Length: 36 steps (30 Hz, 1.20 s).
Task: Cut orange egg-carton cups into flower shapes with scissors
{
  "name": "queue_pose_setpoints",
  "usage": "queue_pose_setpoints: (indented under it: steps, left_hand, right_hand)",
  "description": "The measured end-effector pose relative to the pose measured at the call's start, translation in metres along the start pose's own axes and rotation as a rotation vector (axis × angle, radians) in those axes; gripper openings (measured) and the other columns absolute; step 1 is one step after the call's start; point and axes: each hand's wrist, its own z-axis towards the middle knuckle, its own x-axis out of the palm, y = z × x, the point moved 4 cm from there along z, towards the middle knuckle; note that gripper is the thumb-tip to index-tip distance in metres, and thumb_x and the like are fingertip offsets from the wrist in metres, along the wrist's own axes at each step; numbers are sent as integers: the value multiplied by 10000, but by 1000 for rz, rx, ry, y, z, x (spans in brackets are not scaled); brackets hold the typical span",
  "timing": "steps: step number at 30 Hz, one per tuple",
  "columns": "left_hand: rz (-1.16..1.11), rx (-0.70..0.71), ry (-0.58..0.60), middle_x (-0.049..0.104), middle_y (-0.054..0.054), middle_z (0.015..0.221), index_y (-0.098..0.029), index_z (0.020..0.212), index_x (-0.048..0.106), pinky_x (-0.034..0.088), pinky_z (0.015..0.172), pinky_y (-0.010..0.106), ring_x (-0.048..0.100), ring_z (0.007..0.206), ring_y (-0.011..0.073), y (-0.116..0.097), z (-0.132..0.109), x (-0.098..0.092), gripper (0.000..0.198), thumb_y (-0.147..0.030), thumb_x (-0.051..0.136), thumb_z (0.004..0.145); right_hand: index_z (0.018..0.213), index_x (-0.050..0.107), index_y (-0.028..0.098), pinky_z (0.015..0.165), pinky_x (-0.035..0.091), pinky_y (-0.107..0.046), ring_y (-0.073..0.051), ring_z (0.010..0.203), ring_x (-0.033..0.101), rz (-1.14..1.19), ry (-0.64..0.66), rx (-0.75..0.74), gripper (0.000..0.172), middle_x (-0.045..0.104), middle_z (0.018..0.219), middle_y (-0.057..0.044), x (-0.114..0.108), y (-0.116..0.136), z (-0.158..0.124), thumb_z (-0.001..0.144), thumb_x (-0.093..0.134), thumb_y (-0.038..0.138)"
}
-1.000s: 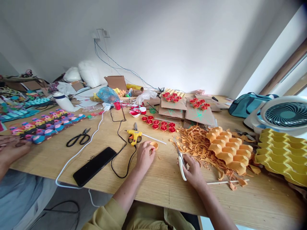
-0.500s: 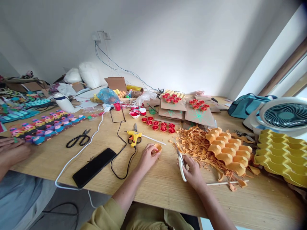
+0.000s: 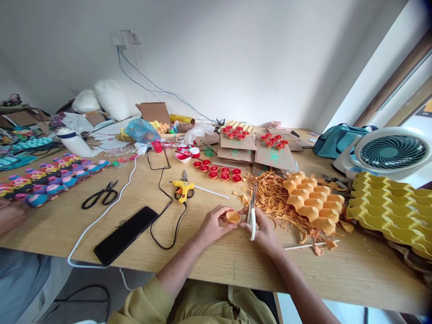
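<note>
Between the fingers of my left hand is a small orange egg-carton cup, its hollow facing up. Close beside it, my right hand grips white-handled scissors, blades pointing away from me; the right fingertips come near the cup's edge, and I cannot tell if they touch it. Beyond the scissors lies a heap of orange carton scraps. An orange egg carton rests upside down at the right of that heap. A yellow glue gun lies to the left, past my left hand.
A black phone, black scissors and a white cable lie on the left. Red paper roses stand at the back. A yellow egg tray and a fan are on the right. Another person's hand shows far left.
My hands have come together: the left has moved right with the cup, and the right has brought the scissors in beside it. The view has shifted slightly right.
</note>
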Motion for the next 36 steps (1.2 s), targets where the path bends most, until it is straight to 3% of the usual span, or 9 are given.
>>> queue_pose_setpoints:
  steps: [6,10,17,23,33,36]
  left_hand:
    - [-61,17,7,655,110,1128,-201,1139,633,553,837,319,649,1020,231,-1,-2,6,451,-357,787,745]
    - [-149,-43,-8,653,109,1171,-191,1204,589,554,783,292,663,989,212,1,-2,7,502,-318,774,755]
    - [-73,-37,30,653,107,1219,-188,1244,606,519,693,238,644,982,195,-5,-4,7,487,-268,738,782]
    - [-195,-38,18,643,123,1252,-175,1261,605,533,910,317,635,1109,237,1,-4,12,526,-274,762,769]
    - [-526,-240,46,670,142,1250,-143,1281,600,495,983,372,644,1107,255,11,-5,20,628,-366,806,730]
    - [-600,-287,45,681,128,1219,-148,1254,613,507,894,315,657,1046,228,10,-4,19,617,-376,814,717]
  right_hand:
    - [1040,579,249,758,511,-340,-196,799,593,44,-38,8,393,675,1014,-54,4,0,1,780,708,514]
    - [1068,575,247,774,514,-346,-199,812,602,74,-46,27,407,673,1057,-62,3,-4,1,788,705,512]
    - [1086,588,256,846,488,-336,-200,893,586,170,-1,26,386,645,1073,-39,1,-9,1,786,742,443]
    - [1046,615,256,818,484,-328,-192,857,577,149,-31,17,359,642,1032,-28,1,-9,2,772,752,442]
    - [1012,671,215,743,475,-317,-181,766,569,-11,-83,-38,311,671,906,-31,0,-5,0,793,722,430]
    - [983,688,218,713,474,-307,-177,731,553,-11,-109,-49,297,664,841,-23,0,-5,0,793,720,444]
